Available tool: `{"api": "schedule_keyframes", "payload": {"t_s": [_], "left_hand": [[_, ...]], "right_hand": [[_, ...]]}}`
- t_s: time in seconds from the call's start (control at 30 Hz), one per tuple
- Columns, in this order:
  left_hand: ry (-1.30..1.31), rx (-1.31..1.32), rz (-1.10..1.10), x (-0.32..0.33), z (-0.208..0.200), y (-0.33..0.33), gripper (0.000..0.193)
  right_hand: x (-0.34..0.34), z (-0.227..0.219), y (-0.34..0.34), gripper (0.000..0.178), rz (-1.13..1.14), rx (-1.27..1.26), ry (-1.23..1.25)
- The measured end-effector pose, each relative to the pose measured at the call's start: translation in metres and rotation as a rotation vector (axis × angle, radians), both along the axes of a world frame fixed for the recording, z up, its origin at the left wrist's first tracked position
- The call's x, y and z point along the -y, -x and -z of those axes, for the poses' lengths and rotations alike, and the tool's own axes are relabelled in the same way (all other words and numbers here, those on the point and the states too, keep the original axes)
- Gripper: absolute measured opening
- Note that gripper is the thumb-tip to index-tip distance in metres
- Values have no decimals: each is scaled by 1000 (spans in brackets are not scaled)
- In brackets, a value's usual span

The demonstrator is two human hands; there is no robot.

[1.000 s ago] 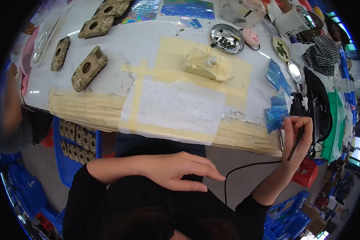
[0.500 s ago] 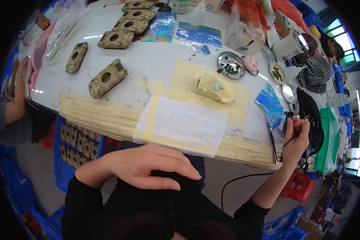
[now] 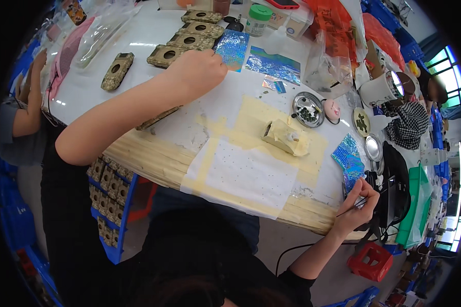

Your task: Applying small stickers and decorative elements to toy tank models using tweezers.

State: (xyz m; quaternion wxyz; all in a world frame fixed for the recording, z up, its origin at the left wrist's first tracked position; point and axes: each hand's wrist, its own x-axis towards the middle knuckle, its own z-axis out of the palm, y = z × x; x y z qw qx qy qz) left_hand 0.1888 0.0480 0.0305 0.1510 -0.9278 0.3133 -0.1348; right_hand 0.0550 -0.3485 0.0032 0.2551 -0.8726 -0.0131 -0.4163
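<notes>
My left hand (image 3: 198,72) reaches across the table, its fingers curled at the near edge of a shiny blue holographic sheet (image 3: 232,47). What those fingers hold, if anything, is hidden. Beside it stand several camouflage model tank hulls (image 3: 165,55) with round holes on top. Another hull (image 3: 118,71) lies farther left, and my forearm mostly covers one more hull (image 3: 159,117). At the table's right edge, my right hand (image 3: 357,207) pinches a thin dark pointed tool (image 3: 347,210), next to a crumpled holographic sheet (image 3: 349,158).
A tape-covered block (image 3: 286,137) sits on yellow tape behind a dotted white sheet (image 3: 241,176). Small dark parts lie in a round metal dish (image 3: 308,109). A blue crate (image 3: 125,204) of hulls is below the table; another person's arm (image 3: 33,102) is at left.
My left hand has gone from my lap forward to the hulls and the holographic sheet. My right hand has drawn nearer with the thin tool. The view has shifted.
</notes>
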Motion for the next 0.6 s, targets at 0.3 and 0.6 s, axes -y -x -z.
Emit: {"api": "schedule_keyframes", "payload": {"t_s": [0.3, 0.6], "left_hand": [[-124, -180, -84, 5, -2, -30, 9], [291, -63, -53, -7, 3, -40, 7]], "right_hand": [[8, 3, 1, 26, 56, 9, -183], [7, 2, -4, 29, 140, 18, -230]]}}
